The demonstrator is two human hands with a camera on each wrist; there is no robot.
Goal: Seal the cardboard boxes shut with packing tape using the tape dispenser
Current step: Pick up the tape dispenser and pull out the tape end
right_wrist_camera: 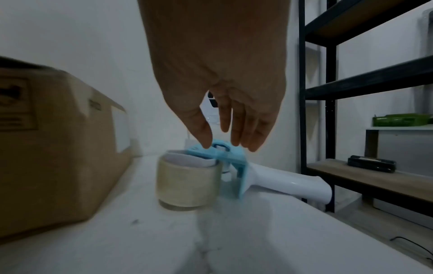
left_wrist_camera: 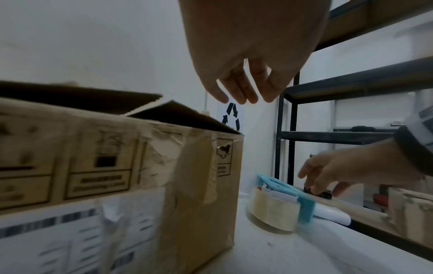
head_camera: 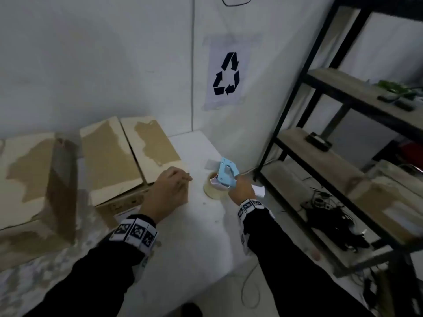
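A cardboard box [head_camera: 119, 156] [left_wrist_camera: 117, 166] [right_wrist_camera: 46, 148] stands on the white table [head_camera: 194, 236], its two top flaps lying nearly together and slightly raised. My left hand [head_camera: 170, 186] [left_wrist_camera: 241, 98] hovers over its near right corner with straight fingers, holding nothing. To the right of the box lies the tape dispenser [head_camera: 225, 173] [left_wrist_camera: 281, 191] [right_wrist_camera: 220, 155]: blue frame, white handle, clear tape roll [right_wrist_camera: 187, 183]. My right hand [head_camera: 242, 187] [right_wrist_camera: 226, 145] is just above the blue frame, fingers extended downward, thumb tip at the frame. A second box [head_camera: 27, 175] stands at far left with a tape strip across its top.
A black metal shelf unit [head_camera: 332, 156] with wooden boards stands close to the table's right edge, holding cables [head_camera: 332, 225] and small items. White walls meet behind the table, with a recycling sign [head_camera: 226, 74] on one. The dispenser handle overhangs the table's right edge.
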